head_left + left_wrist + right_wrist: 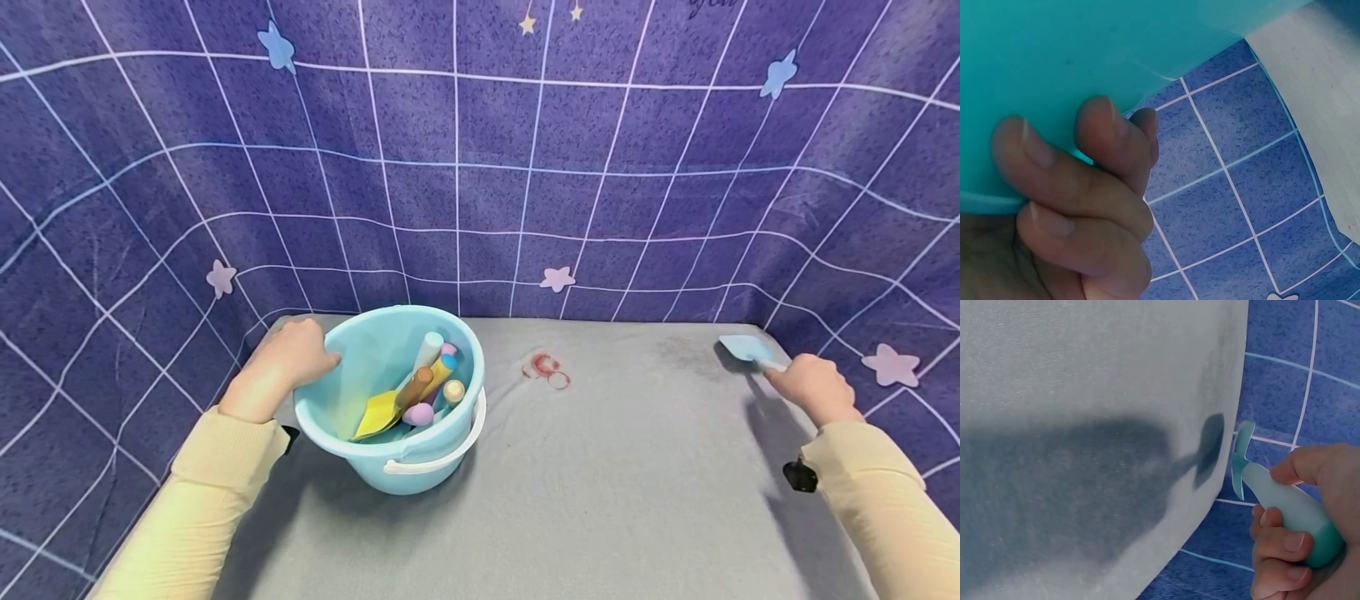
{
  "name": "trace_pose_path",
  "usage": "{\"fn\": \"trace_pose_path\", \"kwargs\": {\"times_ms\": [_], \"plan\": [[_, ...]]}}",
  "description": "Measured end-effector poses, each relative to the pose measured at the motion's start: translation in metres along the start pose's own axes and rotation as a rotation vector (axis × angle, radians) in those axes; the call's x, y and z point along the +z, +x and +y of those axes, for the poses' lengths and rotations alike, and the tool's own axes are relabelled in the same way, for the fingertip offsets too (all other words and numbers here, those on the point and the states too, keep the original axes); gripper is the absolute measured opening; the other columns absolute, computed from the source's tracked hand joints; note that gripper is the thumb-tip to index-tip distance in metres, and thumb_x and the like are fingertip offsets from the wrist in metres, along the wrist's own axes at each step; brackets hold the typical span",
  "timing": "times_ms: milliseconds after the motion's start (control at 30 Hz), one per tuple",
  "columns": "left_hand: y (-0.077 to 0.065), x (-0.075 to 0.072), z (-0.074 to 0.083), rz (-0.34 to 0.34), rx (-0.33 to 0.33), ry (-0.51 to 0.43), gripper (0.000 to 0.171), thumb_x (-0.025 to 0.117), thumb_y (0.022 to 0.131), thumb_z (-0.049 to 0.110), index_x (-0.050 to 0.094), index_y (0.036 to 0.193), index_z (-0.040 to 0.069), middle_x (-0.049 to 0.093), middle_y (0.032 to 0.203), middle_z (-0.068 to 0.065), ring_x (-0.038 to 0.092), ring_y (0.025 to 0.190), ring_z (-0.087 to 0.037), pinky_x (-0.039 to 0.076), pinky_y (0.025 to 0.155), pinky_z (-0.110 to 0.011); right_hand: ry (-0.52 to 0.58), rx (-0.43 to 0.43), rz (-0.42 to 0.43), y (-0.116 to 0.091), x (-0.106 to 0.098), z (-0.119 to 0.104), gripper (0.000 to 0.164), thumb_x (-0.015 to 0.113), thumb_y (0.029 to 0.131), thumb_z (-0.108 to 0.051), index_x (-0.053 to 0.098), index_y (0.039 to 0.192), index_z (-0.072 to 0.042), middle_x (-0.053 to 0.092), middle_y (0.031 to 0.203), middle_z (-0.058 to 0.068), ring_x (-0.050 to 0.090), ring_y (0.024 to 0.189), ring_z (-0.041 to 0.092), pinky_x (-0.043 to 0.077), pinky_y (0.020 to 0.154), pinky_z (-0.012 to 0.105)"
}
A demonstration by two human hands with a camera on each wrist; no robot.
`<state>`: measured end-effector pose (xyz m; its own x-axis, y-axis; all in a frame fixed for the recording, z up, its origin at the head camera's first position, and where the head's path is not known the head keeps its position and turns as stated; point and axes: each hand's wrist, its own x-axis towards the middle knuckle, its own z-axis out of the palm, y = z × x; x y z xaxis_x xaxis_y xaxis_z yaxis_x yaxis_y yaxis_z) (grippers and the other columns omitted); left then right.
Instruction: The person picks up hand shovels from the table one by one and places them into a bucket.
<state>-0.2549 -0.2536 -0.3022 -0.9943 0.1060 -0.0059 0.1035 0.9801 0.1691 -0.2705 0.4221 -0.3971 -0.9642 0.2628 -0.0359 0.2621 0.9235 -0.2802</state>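
A light-blue bucket stands tilted on the grey table at left of centre, with a white handle hanging down its near side. My left hand grips the bucket's left rim; in the left wrist view its curled fingers press the bucket wall. Inside are a yellow flat piece, a brown-ended stick, a pale tube and several other coloured handles. At the table's far right corner my right hand holds a small light-blue shovel by its thick handle, blade raised above the surface.
The grey cloth-covered table ends at a purple-blue curtain with a grid and stars, which rises behind and along both sides. Red ring-shaped marks lie right of the bucket. A dark smudge is near the back edge.
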Motion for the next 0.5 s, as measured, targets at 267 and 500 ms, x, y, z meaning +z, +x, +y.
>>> {"fn": "trace_pose_path", "kwargs": {"times_ms": [267,500], "plan": [[0.001,0.000,-0.001,-0.006,-0.005,-0.007,0.025,0.056,0.081,0.020,0.051,0.061,0.005,0.049,0.060,-0.008,0.050,0.055,-0.022,0.041,0.050,-0.031,-0.017,-0.054,0.075,-0.001,-0.006,-0.011,0.047,0.055,0.084,-0.044,0.056,0.070,0.001,0.054,0.079,0.039,0.055,0.065,0.049,0.038,0.044,0.046],[0.001,0.000,-0.002,-0.008,-0.010,-0.003,0.025,0.056,0.081,0.021,0.052,0.063,0.004,0.050,0.062,-0.009,0.051,0.057,-0.023,0.042,0.052,-0.032,-0.020,-0.073,0.088,-0.001,-0.012,-0.024,0.051,0.057,0.083,-0.047,0.058,0.073,0.003,0.055,0.076,0.036,0.056,0.064,0.048,0.038,0.043,0.047]]}}
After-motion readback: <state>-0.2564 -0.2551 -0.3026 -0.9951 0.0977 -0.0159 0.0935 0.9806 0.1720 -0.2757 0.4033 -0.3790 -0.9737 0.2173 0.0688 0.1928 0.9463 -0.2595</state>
